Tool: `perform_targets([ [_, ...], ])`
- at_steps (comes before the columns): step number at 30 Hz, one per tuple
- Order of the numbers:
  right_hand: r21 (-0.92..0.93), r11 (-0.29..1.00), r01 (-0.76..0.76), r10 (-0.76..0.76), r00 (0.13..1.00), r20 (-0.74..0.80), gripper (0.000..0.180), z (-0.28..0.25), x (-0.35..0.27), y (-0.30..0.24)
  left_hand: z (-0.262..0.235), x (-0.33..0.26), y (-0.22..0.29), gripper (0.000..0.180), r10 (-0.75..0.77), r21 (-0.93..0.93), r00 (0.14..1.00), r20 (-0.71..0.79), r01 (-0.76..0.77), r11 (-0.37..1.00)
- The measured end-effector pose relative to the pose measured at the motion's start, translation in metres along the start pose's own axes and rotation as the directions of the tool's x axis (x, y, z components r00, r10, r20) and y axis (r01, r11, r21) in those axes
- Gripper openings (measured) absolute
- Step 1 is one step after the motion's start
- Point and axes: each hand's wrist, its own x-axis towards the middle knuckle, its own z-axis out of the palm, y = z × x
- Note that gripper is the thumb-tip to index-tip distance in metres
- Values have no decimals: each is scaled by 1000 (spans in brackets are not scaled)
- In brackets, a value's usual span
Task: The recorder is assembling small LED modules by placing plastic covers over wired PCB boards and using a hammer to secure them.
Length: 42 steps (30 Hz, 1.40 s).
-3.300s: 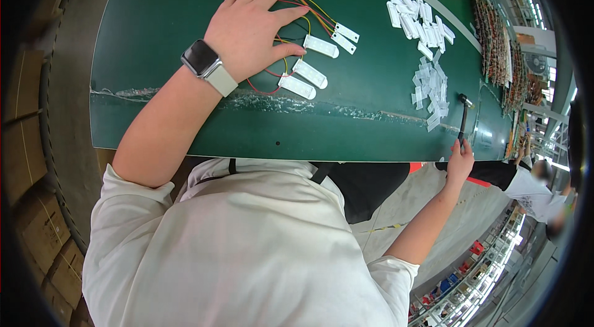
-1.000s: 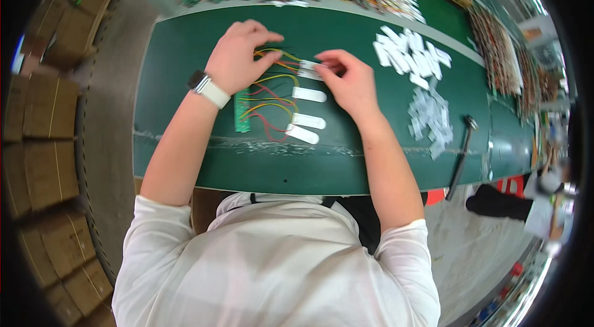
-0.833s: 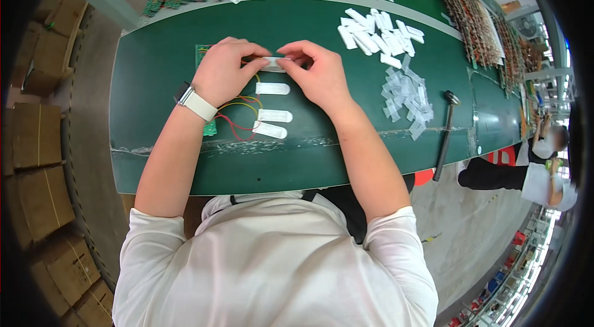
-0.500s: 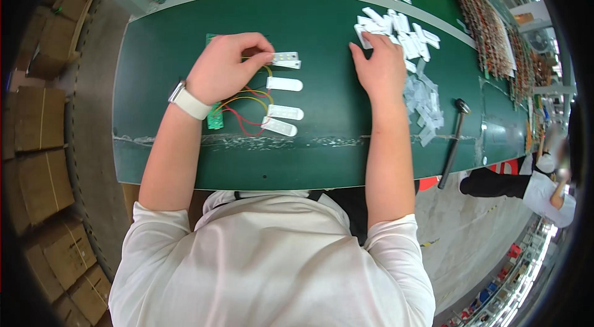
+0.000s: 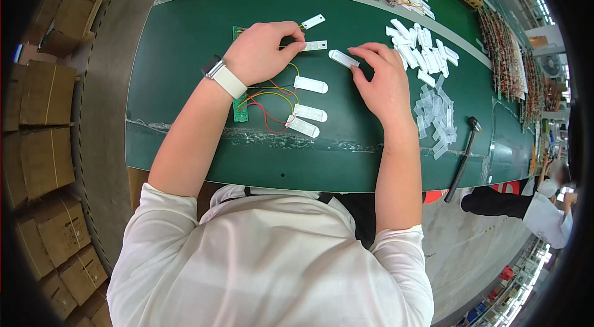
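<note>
Just right of the green circuit board (image 5: 241,111), the left hand (image 5: 261,51) pinches a flat, rectangular LED strip (image 5: 317,45), thumb and forefinger nearly closed; the strip runs sideways, free end pointing right. Farther right of the board, the right hand (image 5: 385,82) grips a smooth white casing (image 5: 342,58) — thumb and fingers parted about its width — slanting, far end up-left. Between board and right forearm, three round-ended casings (image 5: 311,84) point rightward on thin, curving wires (image 5: 272,103).

Free near-edge tabletop (image 5: 352,157) — wires (image 5: 272,94) beyond
</note>
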Motion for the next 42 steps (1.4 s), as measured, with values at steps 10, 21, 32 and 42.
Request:
perform_targets([
  [10,167,955,-243,217,963,160,36,0,-1,-35,3,-6,4,18,-61,-64,994,-94,56,996],
  [21,-113,982,149,-157,986,-63,32,30,1,4,11,-9,5,19,-67,-30,990,-124,63,998],
  [32,273,960,-65,51,997,59,41,34,4,-8,19,-5,12,24,-149,-34,988,-50,148,988],
  [42,176,983,57,-65,997,40,35,35,3,-3,24,4,9,23,-133,145,986,-97,146,979],
])
